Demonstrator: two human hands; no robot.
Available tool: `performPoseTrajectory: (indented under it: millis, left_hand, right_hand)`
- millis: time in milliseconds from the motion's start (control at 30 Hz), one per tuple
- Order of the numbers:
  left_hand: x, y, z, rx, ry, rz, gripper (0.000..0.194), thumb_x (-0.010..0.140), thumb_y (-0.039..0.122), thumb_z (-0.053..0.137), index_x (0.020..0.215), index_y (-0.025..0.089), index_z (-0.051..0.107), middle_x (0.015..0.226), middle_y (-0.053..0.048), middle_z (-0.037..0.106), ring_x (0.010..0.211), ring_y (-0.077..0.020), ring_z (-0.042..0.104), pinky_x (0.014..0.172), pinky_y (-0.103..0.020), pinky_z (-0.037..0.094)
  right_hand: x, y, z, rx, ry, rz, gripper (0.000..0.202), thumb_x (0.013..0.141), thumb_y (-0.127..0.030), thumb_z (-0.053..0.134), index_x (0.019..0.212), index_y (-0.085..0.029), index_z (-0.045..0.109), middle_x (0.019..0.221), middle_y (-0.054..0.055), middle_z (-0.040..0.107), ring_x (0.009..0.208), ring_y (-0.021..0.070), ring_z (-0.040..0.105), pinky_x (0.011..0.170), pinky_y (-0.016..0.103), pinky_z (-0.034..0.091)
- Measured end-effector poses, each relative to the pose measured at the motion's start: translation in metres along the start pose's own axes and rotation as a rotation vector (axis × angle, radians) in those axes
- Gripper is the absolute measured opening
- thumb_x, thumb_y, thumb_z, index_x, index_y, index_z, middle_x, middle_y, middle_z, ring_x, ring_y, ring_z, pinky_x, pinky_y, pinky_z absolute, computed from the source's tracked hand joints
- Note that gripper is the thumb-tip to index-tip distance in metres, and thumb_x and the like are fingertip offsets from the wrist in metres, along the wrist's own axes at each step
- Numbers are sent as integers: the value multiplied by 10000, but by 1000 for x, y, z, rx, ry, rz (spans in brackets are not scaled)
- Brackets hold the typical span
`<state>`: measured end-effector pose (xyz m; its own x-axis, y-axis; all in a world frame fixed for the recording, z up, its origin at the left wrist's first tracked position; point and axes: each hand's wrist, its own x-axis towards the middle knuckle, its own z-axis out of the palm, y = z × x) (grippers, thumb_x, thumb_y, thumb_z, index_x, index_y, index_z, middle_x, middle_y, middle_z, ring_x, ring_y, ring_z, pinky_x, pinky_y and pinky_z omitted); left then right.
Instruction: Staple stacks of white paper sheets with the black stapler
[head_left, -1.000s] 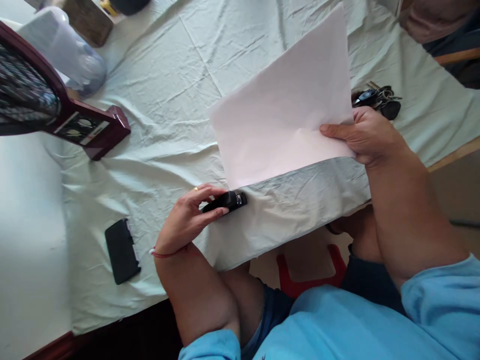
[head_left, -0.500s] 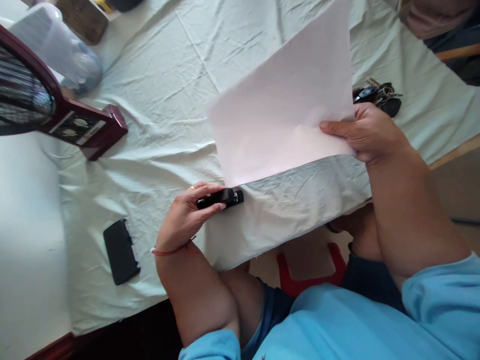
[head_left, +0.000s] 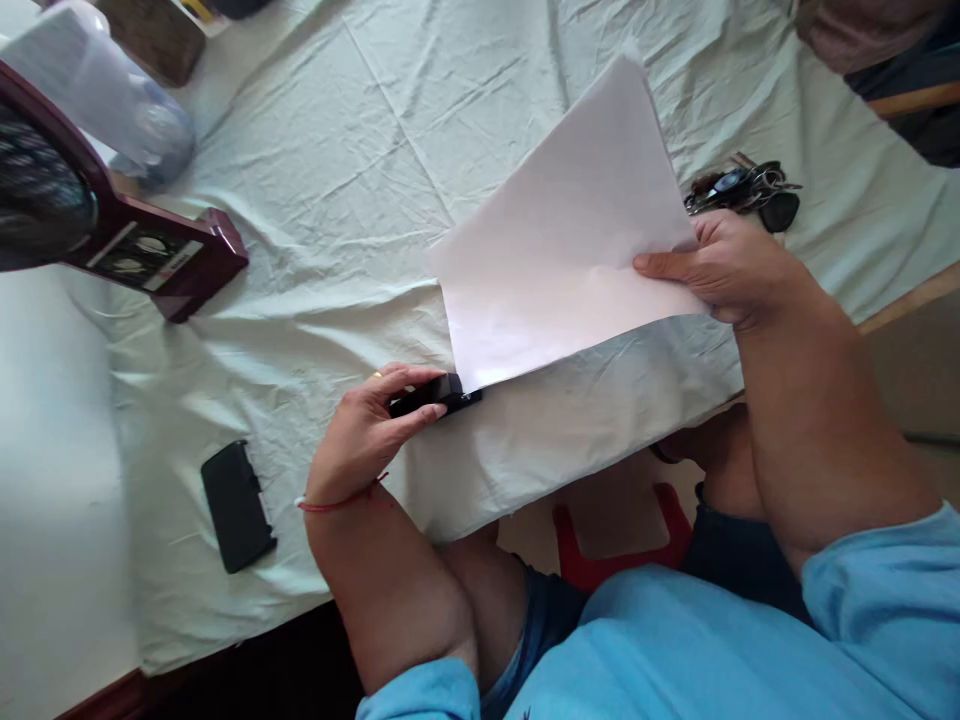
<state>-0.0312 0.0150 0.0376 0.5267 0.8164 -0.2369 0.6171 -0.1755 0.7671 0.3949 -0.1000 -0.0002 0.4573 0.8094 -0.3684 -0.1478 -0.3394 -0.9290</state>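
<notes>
White paper (head_left: pixel 562 235) pinched in right grip (head_left: pixel 679 265); left grip (head_left: pixel 420 390) closed around black stapler (head_left: pixel 431 395), paper's corner at its nose.

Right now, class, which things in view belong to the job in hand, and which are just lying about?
In the job:
- black stapler, left hand
- white paper, right hand

Apparently just lying about:
- keys
- flat black object
- dark red racket-shaped object
- translucent container
</notes>
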Motion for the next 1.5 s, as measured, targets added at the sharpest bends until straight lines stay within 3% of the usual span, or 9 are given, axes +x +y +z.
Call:
performPoseTrajectory:
  millis: [200,333,733,900,1033,1133,1300,1400,1500]
  left_hand:
    - [-1,11,3,21,-11,-88,401,914,635,905,1070,272,973,1123,-104,900,1037,-313,764,935,-442,558]
    - [1,11,7,-67,35,-186,439,793,635,967,969,238,898,927,-63,835,851,-242,691,807,-373,504]
    - [7,18,19,131,39,-121,357,817,602,803,761,262,709,791,-41,732,738,-215,629,666,-318,444]
    - [5,18,13,49,3,-104,356,834,571,854,775,248,717,790,-28,723,671,-178,605,640,-300,435]
    - [0,15,11,-77,-17,-164,427,806,596,969,767,231,751,732,-26,688,656,-166,559,606,-286,405]
    - [4,9,18,-227,114,-142,496,836,647,1007,770,221,762,746,-30,670,686,-155,547,609,-271,427]
    - [21,-3,33,-546,502,-130,703,700,737,1127,1072,229,815,1012,-62,784,775,-137,629,577,-218,430]
    - [26,-3,39,-591,490,-131,703,657,656,1159,1111,226,839,938,-31,767,704,-118,572,544,-224,384]
    - [26,2,43,-518,465,-102,482,705,544,1103,909,217,813,741,11,679,601,-94,448,524,-246,314]
  right_hand:
    - [-15,-19,9,-8,-29,75,148,988,-115,980,946,-182,854,1131,127,937,1119,302,914,1164,519,758]
    - [-20,-25,14,31,-20,81,184,1022,-42,908,898,-168,858,1034,95,934,920,198,856,1098,417,764]
    - [-8,-11,6,39,-60,40,196,860,-212,1082,910,-228,894,1051,98,934,996,297,893,1004,487,797]
    - [-4,-8,6,-6,-100,-2,304,806,-325,1159,938,-248,896,1057,86,933,1037,322,908,1000,504,800]
    - [-6,-8,12,56,6,-79,377,802,-352,1170,1009,-216,886,1151,97,943,1098,320,900,1086,535,785]
    - [-8,-9,16,139,71,-158,456,739,-374,1203,996,-217,861,1188,78,949,1180,322,896,1139,539,773]
    - [-10,-12,20,236,53,-235,530,660,-385,1243,1020,-227,887,1284,74,950,1368,361,869,1277,571,710]
    - [-11,-12,23,266,26,-248,570,608,-418,1253,1021,-240,902,1317,53,948,1404,372,863,1318,583,694]
    - [-11,-11,24,285,7,-272,586,608,-452,1252,1041,-254,911,1339,39,947,1473,381,839,1333,574,693]
